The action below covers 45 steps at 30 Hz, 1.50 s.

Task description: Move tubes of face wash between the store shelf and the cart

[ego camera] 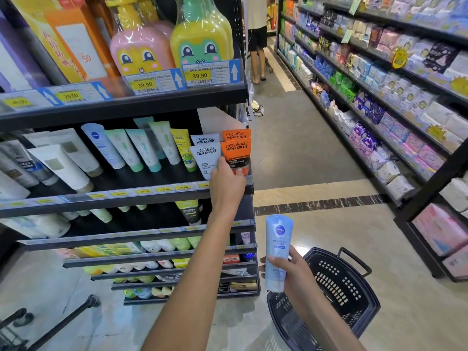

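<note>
Fingers of left hand (pixel 226 182) curling round orange tube (pixel 236 154) on shelf (pixel 126 198) | right hand (pixel 291 271) fingers clamping blue tube (pixel 277 252), basket (pixel 354 287) sitting just behind them

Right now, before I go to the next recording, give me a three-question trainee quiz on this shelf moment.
1. True or false: the right hand holds a blue Nivea tube.
2. Which tube does the left hand grip? A) orange L'Oreal tube B) green tube C) white L'Oreal tube
3. What dark container sits on the floor below the right hand?

Key: 1 true; 2 A; 3 the basket.
</note>
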Tool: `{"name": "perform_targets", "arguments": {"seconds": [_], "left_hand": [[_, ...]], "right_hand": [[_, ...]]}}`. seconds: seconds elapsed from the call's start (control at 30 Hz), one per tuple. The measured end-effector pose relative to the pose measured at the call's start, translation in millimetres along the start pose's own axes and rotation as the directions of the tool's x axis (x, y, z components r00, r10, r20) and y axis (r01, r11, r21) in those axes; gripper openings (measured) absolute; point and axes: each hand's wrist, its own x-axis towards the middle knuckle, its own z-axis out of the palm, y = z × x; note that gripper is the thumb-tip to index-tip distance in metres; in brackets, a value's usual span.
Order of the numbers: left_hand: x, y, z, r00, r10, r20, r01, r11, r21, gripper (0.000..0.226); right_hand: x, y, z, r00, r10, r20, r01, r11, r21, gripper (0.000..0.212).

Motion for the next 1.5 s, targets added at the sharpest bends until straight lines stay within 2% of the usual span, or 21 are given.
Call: {"name": "perform_targets", "arguments": {"seconds": [0.13, 0.33, 0.53, 0.73, 1.17, 1.33, 1.5], "left_hand": [[-7.2, -3.2, -11.7, 1.0, 0.014, -0.003, -0.014, 1.0, 0.01, 0.035], [-25.5, -21.3, -45.1, 0.996, 0.082, 0.038, -0.086, 0.99, 0.116, 0.039], [-49.4, -86.6, -97.5, 0.994, 0.075, 0.078, -0.098, 0.93, 0.355, 0.045], [-76.5, -162.1, -169.1, 0.998, 0.048, 0.038, -0.06, 0.887, 0.458, 0.048], [-131.8, -341.3, -367.0, 0.99, -0.034, -0.134, 0.095, 0.87, 0.483, 0.046], [-117.0, -380.6, -406.8, 0.989, -0.054, -0.136, 0.112, 0.875, 0.472, 0.033], [-75.4, -404.8, -429.0, 0.992, -0.012, -0.129, 0.07, 0.887, 0.457, 0.041]], "right_hand": [[0.8, -2.4, 4.8, 1.0, -0.004, -0.003, 0.004, 1.0, -0.012, 0.055], [8.9, -13.4, 25.0, 0.998, -0.04, 0.055, 0.045, 0.995, -0.094, 0.041], [14.7, -19.6, 71.6, 0.99, -0.031, 0.14, 0.057, 0.981, -0.185, 0.041], [11.1, -3.9, 148.7, 0.977, -0.046, 0.208, 0.097, 0.965, -0.244, 0.04], [-2.7, 83.0, 372.1, 0.936, -0.023, 0.352, 0.116, 0.962, -0.246, 0.042], [3.0, 109.3, 430.8, 0.938, -0.025, 0.344, 0.111, 0.967, -0.231, 0.039], [25.9, 118.7, 472.1, 0.939, -0.041, 0.343, 0.116, 0.972, -0.204, 0.041]]}}
